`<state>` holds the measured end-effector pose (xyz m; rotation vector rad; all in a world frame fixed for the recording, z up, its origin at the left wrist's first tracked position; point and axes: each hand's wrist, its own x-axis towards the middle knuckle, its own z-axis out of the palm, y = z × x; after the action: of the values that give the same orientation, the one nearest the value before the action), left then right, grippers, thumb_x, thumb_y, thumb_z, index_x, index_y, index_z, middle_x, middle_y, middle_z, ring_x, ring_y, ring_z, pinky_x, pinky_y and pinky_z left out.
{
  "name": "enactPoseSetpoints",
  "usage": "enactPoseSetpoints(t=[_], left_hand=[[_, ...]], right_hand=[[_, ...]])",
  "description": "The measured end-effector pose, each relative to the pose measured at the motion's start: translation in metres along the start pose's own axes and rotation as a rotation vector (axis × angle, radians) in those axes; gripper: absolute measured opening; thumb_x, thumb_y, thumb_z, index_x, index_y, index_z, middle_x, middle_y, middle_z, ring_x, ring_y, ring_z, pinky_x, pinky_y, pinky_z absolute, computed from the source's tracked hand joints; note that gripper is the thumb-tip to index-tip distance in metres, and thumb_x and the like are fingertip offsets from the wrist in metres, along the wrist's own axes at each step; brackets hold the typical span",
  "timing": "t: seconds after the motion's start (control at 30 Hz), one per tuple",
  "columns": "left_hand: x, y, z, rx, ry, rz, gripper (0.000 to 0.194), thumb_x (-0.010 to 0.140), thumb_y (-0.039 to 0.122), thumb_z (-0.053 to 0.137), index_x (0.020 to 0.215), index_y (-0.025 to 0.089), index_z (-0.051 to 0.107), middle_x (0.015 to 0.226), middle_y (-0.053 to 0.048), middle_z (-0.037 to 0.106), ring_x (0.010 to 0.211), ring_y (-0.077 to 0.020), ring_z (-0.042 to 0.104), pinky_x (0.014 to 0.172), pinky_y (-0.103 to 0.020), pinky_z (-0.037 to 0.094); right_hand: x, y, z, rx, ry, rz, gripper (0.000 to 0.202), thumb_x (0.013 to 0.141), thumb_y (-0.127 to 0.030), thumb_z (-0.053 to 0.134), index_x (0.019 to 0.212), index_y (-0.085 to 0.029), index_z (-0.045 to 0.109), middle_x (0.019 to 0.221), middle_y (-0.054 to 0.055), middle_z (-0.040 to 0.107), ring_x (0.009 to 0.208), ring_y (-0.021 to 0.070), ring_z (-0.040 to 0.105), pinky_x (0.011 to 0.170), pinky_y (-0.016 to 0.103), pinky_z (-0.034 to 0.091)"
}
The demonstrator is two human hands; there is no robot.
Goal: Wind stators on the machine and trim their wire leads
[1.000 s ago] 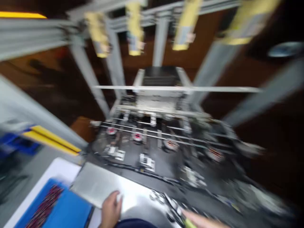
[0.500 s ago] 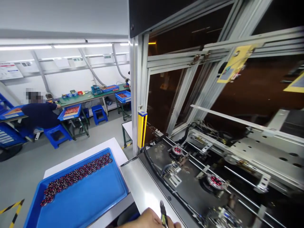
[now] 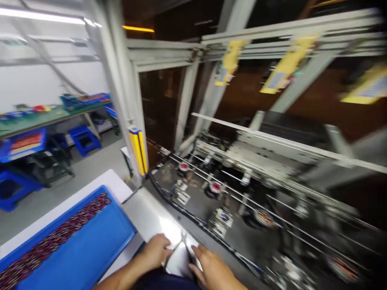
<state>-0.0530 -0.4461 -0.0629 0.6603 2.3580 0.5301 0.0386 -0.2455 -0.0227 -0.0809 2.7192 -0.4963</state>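
At the bottom centre of the frame, our right hand [image 3: 211, 264] closes round one handle of the pliers [image 3: 183, 241], above the shiny metal ledge [image 3: 143, 207]. Our left hand [image 3: 156, 250] is at the other handle, but blur keeps us from telling whether its fingers grip it; the blue tray [image 3: 87, 245] of small dark-and-red parts [image 3: 65, 227] lies lower left.
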Motion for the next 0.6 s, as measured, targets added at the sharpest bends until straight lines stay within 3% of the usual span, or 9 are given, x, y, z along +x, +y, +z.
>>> enactPoseSetpoints(t=[0.07, 0.13, 0.23, 0.3, 0.4, 0.5, 0.6], left_hand=[[0.006, -0.007, -0.043, 0.073, 0.114, 0.082, 0.025, 0.093, 0.037, 0.06, 0.103, 0.014, 0.065, 0.1, -0.005, 0.069, 0.088, -0.0181, 0.067, 0.082, -0.04, 0.056], [0.026, -0.01, -0.099, 0.14, 0.28, 0.143, 0.028, 0.097, 0.037, 0.051, 0.106, 0.014, 0.066, 0.102, -0.008, 0.07, 0.094, -0.021, 0.067, 0.089, -0.043, 0.052], [0.074, 0.006, -0.176, 0.245, 0.476, 0.247, 0.044, 0.098, 0.045, 0.041, 0.119, 0.014, 0.063, 0.1, -0.013, 0.069, 0.097, -0.028, 0.065, 0.091, -0.045, 0.049], [0.112, 0.027, -0.208, 0.333, 0.496, 0.35, 0.041, 0.095, 0.046, 0.049, 0.119, 0.016, 0.063, 0.11, -0.013, 0.067, 0.11, -0.0296, 0.061, 0.097, -0.047, 0.046], [0.17, 0.055, -0.221, 0.473, 0.403, 0.487, 0.036, 0.09, 0.04, 0.062, 0.118, 0.018, 0.062, 0.13, -0.01, 0.06, 0.123, -0.0281, 0.054, 0.103, -0.053, 0.043], [0.215, 0.066, -0.211, 0.568, 0.346, 0.526, 0.037, 0.09, 0.036, 0.063, 0.122, 0.018, 0.06, 0.138, -0.011, 0.055, 0.125, -0.0291, 0.053, 0.104, -0.055, 0.043], [0.24, 0.063, -0.2, 0.621, 0.318, 0.529, 0.04, 0.09, 0.035, 0.063, 0.126, 0.018, 0.058, 0.14, -0.011, 0.053, 0.126, -0.0301, 0.052, 0.104, -0.057, 0.043]], right_hand=[[-0.007, 0.021, -0.044, -0.024, 0.143, -0.085, 0.03, 0.09, -0.025, 0.056, 0.118, -0.019, 0.066, 0.108, 0.013, 0.071, 0.096, 0.0242, 0.071, 0.087, 0.033, 0.056], [-0.006, 0.047, -0.094, -0.171, 0.373, -0.193, 0.028, 0.095, -0.026, 0.05, 0.117, -0.014, 0.064, 0.1, 0.013, 0.07, 0.089, 0.0212, 0.069, 0.083, 0.032, 0.056], [0.02, 0.09, -0.155, -0.25, 0.443, -0.122, 0.031, 0.099, -0.029, 0.044, 0.114, -0.01, 0.063, 0.104, 0.018, 0.066, 0.095, 0.025, 0.065, 0.085, 0.039, 0.054], [0.05, 0.115, -0.174, -0.28, 0.427, -0.109, 0.025, 0.097, -0.024, 0.049, 0.11, -0.008, 0.064, 0.103, 0.018, 0.065, 0.096, 0.0251, 0.063, 0.084, 0.039, 0.054], [0.094, 0.138, -0.167, -0.3, 0.37, -0.143, 0.021, 0.091, -0.023, 0.062, 0.107, -0.01, 0.064, 0.11, 0.014, 0.063, 0.101, 0.0231, 0.062, 0.088, 0.038, 0.053], [0.119, 0.149, -0.145, -0.292, 0.352, -0.154, 0.028, 0.091, -0.03, 0.065, 0.113, -0.013, 0.061, 0.121, 0.01, 0.061, 0.109, 0.0231, 0.06, 0.092, 0.043, 0.052], [0.127, 0.158, -0.129, -0.266, 0.368, -0.126, 0.03, 0.093, -0.032, 0.063, 0.117, -0.014, 0.06, 0.128, 0.01, 0.057, 0.116, 0.0252, 0.057, 0.096, 0.047, 0.051]])
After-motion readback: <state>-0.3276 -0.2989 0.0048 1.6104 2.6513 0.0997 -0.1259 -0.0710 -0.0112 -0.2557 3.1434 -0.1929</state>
